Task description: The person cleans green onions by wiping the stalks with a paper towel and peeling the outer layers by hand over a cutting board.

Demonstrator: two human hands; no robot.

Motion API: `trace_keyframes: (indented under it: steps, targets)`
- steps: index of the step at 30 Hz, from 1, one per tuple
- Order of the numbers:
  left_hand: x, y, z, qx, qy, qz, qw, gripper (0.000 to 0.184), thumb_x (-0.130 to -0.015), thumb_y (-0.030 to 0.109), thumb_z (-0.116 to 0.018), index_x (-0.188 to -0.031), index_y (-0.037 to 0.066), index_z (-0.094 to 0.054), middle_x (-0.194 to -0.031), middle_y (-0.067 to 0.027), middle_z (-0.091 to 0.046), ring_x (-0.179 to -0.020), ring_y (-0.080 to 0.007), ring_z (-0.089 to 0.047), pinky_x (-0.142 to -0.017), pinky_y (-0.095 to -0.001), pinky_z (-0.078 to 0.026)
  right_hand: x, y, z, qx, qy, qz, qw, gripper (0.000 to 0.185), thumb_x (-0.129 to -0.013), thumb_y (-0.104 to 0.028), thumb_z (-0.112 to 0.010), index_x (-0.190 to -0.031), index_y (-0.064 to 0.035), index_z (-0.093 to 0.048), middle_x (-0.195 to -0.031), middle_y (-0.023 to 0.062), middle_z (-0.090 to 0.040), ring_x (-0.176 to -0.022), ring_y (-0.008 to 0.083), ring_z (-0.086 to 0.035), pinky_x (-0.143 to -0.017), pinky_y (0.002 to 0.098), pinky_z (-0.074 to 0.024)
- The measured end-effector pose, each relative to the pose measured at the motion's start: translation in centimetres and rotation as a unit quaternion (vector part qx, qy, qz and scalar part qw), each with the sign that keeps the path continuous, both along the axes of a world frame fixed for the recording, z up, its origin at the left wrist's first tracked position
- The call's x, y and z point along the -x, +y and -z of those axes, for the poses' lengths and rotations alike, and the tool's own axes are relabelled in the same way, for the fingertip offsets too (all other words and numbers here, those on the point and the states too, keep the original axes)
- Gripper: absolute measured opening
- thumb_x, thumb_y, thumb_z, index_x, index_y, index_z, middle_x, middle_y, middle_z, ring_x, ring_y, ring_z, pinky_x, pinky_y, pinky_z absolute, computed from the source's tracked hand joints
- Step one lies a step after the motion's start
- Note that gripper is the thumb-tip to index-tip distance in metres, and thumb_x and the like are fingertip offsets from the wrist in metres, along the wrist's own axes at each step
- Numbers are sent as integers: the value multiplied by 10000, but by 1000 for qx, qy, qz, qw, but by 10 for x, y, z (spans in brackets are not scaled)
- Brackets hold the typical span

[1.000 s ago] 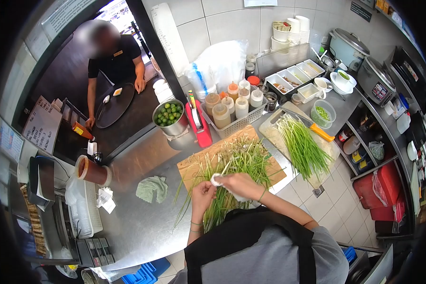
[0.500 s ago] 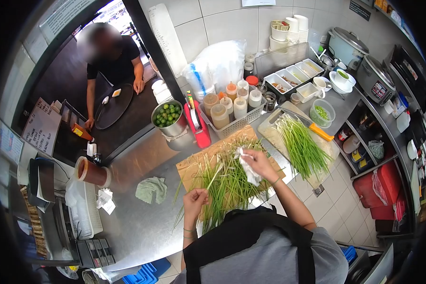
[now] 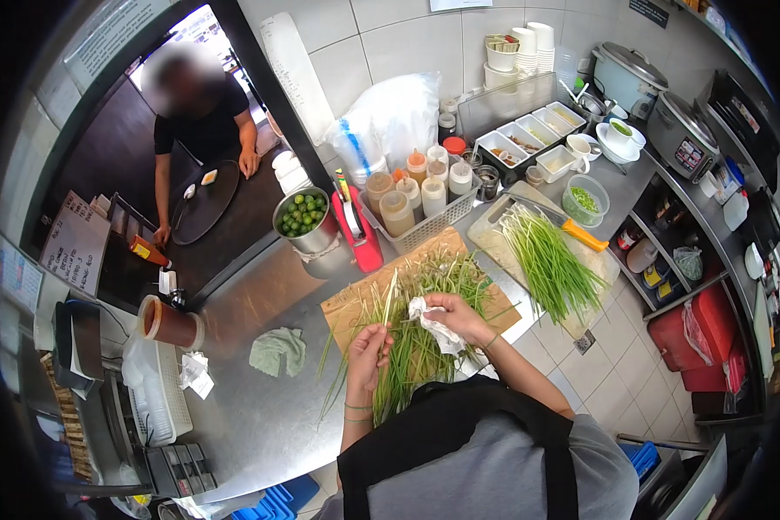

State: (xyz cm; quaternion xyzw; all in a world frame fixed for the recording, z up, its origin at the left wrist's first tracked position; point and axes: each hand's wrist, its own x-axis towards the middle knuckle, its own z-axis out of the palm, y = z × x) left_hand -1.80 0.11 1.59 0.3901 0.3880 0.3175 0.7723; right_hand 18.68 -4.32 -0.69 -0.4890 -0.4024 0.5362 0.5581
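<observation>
My left hand (image 3: pixel 368 354) is closed on a thin green stalk with a pale end, at the left part of a pile of long green stalks (image 3: pixel 446 276). Just to its right, my right hand (image 3: pixel 459 319) grips a crumpled white tissue (image 3: pixel 438 331) over the same pile. The pile lies loosely on brown paper (image 3: pixel 334 303), some stalks hanging over its near side. Another bunch of green stalks (image 3: pixel 546 260), neatly aligned, rests on a cutting board (image 3: pixel 491 227) at the right, beside a knife with an orange handle (image 3: pixel 585 236).
Behind the paper stand a red tape dispenser (image 3: pixel 358 234), a metal pot of green limes (image 3: pixel 303 215) and a basket of sauce bottles (image 3: pixel 425 221). A green cloth (image 3: pixel 277 352) lies at the left. Across the counter, a person (image 3: pixel 201 121) touches a round black tray (image 3: pixel 206 204).
My right hand with the tissue was beside my left hand, moved away to the right, then came partly back. My left hand has shifted slightly right and up. The camera view has shifted a little.
</observation>
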Motion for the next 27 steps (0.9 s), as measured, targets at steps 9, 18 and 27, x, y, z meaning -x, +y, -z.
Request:
trace_keyframes:
  steps: [9,18,27]
  targets:
    - [-40,0,11,-124,14,13,992,135,-878,142,-545,-964,40,-565,-877,-16,-597,-772,-68,-547,-590,-206,-452,5,-2,-26,-150,-344,-1,927,221,-666,49,-618,-867,-31,-574,-889,121,-526,-823,287,-567,-711,341,-453]
    - [-41,4,23,-26,-78,-18,996,103,-873,112,-545,-947,45,-570,-857,-1,-583,-732,-60,-516,-594,-218,-428,18,-11,-2,66,221,5,973,212,-810,-35,-599,-1012,0,-545,-910,70,-618,-812,128,-596,-688,252,-485]
    - [-32,0,15,-119,63,-34,990,91,-836,94,-601,-886,18,-589,-742,17,-584,-598,-43,-493,-526,-165,-374,17,-3,-4,27,171,59,983,113,-814,-39,-595,-911,-50,-538,-845,11,-590,-739,70,-560,-610,208,-451]
